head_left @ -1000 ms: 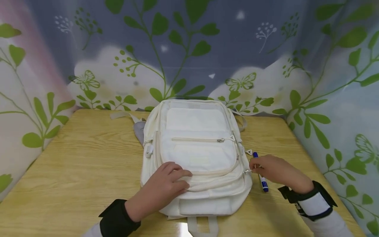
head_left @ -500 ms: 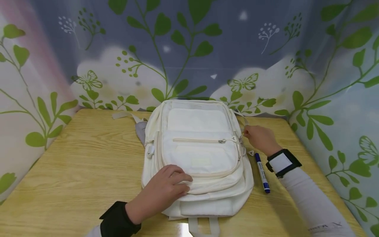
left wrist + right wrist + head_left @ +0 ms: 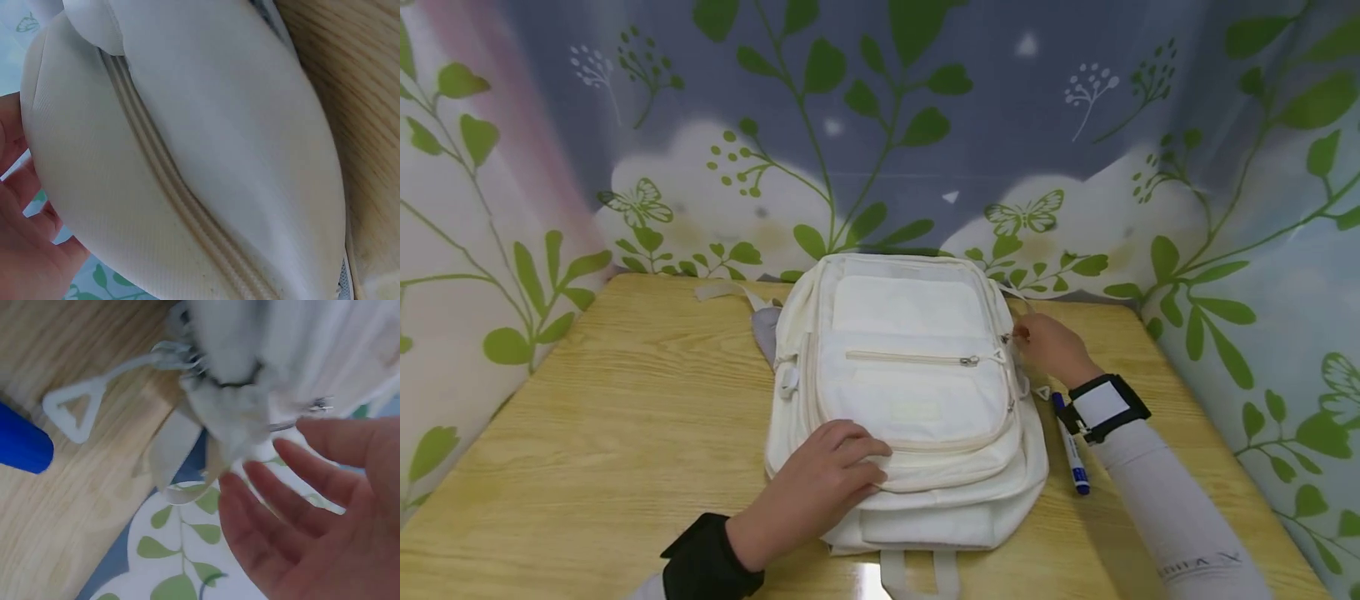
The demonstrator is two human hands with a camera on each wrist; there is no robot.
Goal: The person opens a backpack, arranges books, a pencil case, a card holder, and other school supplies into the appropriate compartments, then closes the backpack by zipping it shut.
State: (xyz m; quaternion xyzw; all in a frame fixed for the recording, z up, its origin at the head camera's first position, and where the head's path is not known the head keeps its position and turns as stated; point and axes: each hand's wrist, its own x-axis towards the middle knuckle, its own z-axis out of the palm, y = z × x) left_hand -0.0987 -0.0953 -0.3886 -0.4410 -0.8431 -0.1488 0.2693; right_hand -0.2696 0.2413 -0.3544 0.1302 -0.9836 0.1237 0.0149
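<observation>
A cream-white backpack lies front side up on the wooden table. My left hand rests on its lower front, fingers loosely bent. Seen from the left wrist, that hand's fingers lie along the bulging pocket, beside a long zipper. My right hand is at the bag's upper right side, pinching a zipper pull between thumb and forefinger. A metal slider shows just left of these fingertips. In the right wrist view the remaining fingers are loosely bent below the thumb.
A blue-capped marker lies right of the bag, partly under the right wrist. Near its cap is a triangular pull. Straps spread onto the table. A leaf-patterned curtain stands behind.
My right hand has moved from the bag's lower right side up along it to the upper right, the slider moving with it. The left hand has stayed on the lower front.
</observation>
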